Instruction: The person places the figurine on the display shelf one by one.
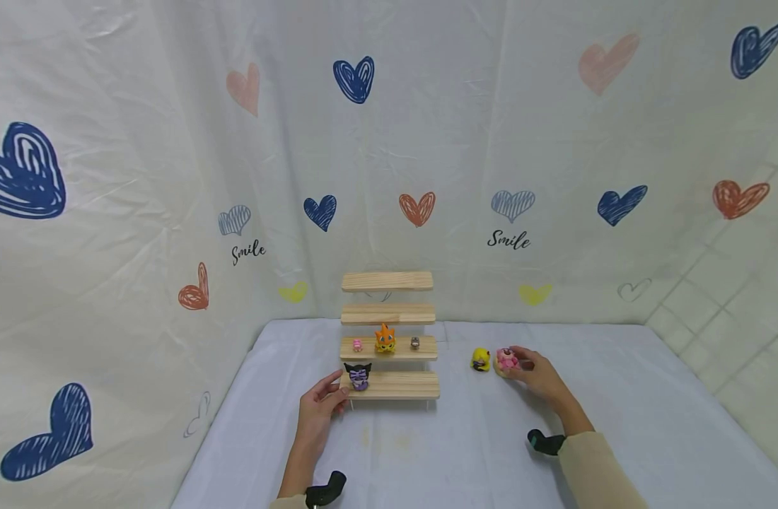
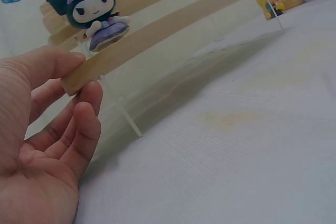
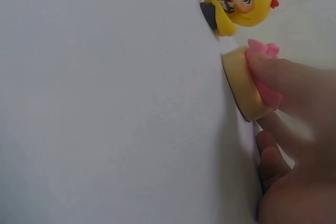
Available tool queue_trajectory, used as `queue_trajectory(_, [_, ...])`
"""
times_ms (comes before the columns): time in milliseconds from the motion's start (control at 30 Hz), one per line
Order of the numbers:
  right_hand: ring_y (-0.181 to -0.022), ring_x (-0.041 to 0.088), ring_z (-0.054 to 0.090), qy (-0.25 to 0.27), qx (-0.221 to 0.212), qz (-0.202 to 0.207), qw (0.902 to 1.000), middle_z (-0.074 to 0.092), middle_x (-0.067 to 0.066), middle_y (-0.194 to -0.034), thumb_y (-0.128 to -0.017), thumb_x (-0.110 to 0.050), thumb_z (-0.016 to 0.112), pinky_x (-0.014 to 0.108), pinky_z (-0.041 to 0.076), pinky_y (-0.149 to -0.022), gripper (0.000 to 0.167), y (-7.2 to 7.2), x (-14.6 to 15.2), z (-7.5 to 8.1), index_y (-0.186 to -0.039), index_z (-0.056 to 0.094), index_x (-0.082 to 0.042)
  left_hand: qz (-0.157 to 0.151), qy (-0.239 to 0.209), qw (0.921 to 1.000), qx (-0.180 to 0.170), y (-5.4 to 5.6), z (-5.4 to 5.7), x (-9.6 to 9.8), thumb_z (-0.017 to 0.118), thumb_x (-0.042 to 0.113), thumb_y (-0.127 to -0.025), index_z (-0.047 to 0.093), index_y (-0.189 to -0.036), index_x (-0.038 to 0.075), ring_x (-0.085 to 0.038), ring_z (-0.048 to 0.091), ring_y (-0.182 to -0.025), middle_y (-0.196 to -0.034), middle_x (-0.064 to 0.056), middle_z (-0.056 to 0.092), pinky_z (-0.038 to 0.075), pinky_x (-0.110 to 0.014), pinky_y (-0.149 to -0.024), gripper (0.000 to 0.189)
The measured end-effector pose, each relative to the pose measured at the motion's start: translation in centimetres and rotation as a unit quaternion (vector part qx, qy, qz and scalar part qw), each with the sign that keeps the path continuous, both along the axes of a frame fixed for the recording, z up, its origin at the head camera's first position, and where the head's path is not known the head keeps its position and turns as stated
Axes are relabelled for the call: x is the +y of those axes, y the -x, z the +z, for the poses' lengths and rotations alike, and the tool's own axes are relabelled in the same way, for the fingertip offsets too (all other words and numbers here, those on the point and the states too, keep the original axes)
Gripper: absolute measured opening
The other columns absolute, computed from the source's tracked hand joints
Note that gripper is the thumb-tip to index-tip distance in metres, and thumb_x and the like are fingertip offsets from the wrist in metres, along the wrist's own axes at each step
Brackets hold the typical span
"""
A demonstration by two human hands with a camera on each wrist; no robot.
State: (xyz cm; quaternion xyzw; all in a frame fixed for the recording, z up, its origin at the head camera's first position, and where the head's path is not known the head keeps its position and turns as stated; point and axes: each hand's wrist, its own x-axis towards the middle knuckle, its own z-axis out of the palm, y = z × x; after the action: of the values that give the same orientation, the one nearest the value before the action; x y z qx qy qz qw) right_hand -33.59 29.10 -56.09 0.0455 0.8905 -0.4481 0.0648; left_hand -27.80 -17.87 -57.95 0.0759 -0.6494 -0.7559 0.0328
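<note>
Tiered wooden stand (image 1: 387, 281), taken as clock centre from the person's side. At eight o'clock the left hand (image 1: 317, 406) pinches one end of the lowest shelf (image 1: 402, 385); a tug or tilt there could topple the black-hooded figurine (image 1: 360, 379) near its fingertips, or the orange-crested figurine (image 1: 385, 341) one tier up. Toward four o'clock the right hand (image 1: 543, 376) pinches the pink figurine (image 1: 507, 359); from where I stand, I cannot tell whether its base touches the cloth (image 1: 478, 438). Sweeping toward nine o'clock could knock over the yellow figurine (image 1: 480, 360) just beside it.
</note>
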Motion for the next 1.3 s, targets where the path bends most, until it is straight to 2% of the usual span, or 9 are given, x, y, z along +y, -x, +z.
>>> queue_trajectory(133, [-0.139,0.043,0.037,0.006,0.006,-0.002,1.0,0.039,0.023,-0.157,-0.096,-0.041,0.071,0.064,0.035,-0.114,0.076,0.1,-0.1,-0.1,-0.156,0.037,-0.009,0.003,-0.002,1.0,-0.002,0.0,0.1,-0.1,0.079,0.011,-0.089,0.064,-0.137,0.008,-0.016,0.068,-0.08,-0.103,-0.006,0.067,0.056,-0.024,-0.066,0.051])
queue_trajectory(400, [-0.135,0.044,0.045,-0.005,0.047,-0.007,0.9989,0.044,0.027,-0.153,-0.097,-0.029,0.071,0.061,0.038,-0.113,0.068,-0.5,0.2,-0.3,-0.153,0.04,-0.003,0.003,0.003,1.0,-0.005,0.0,0.1,0.2,0.08,0.012,-0.088,0.065,-0.136,0.007,-0.015,0.067,-0.078,-0.102,-0.007,0.067,0.056,-0.024,-0.066,0.051])
queue_trajectory(667, [-0.131,0.043,0.047,-0.002,0.053,-0.031,0.9981,0.046,0.027,-0.149,-0.096,-0.031,0.072,0.058,0.045,-0.107,0.072,-1.3,-0.2,0.1,-0.154,0.039,-0.004,0.005,-0.004,1.0,0.003,0.1,0.0,0.2,0.079,0.01,-0.088,0.065,-0.136,0.005,-0.014,0.068,-0.076,-0.1,-0.005,0.067,0.056,-0.023,-0.065,0.051])
queue_trajectory(833, [-0.129,0.041,0.049,-0.003,0.051,-0.046,0.9976,0.046,0.026,-0.15,-0.094,-0.036,0.074,0.046,0.051,-0.096,0.076,-2.0,-0.4,0.4,-0.155,0.04,-0.005,0.005,-0.002,1.0,-0.001,0.1,0.0,0.0,0.08,0.011,-0.088,0.065,-0.136,0.006,-0.014,0.068,-0.078,-0.101,-0.006,0.068,0.056,-0.024,-0.066,0.051])
queue_trajectory(1067, [-0.123,0.036,0.052,0.005,0.058,-0.056,0.9967,0.048,0.023,-0.149,-0.093,-0.041,0.075,0.029,0.052,-0.08,0.077,-2.9,-0.6,0.7,-0.154,0.042,-0.008,0.004,-0.002,1.0,-0.005,0.2,-0.1,0.0,0.079,0.01,-0.088,0.065,-0.137,0.007,-0.015,0.068,-0.079,-0.102,-0.005,0.067,0.056,-0.023,-0.066,0.05])
queue_trajectory(1300, [-0.119,0.033,0.053,0.015,0.077,-0.054,0.9954,0.05,0.022,-0.147,-0.092,-0.044,0.075,0.026,0.053,-0.075,0.077,-3.9,-1.1,1.2,-0.154,0.043,-0.01,0.004,-0.001,1.0,-0.003,0.2,-0.1,0.0,0.079,0.009,-0.088,0.065,-0.136,0.007,-0.015,0.068,-0.078,-0.101,-0.005,0.068,0.055,-0.024,-0.066,0.051])
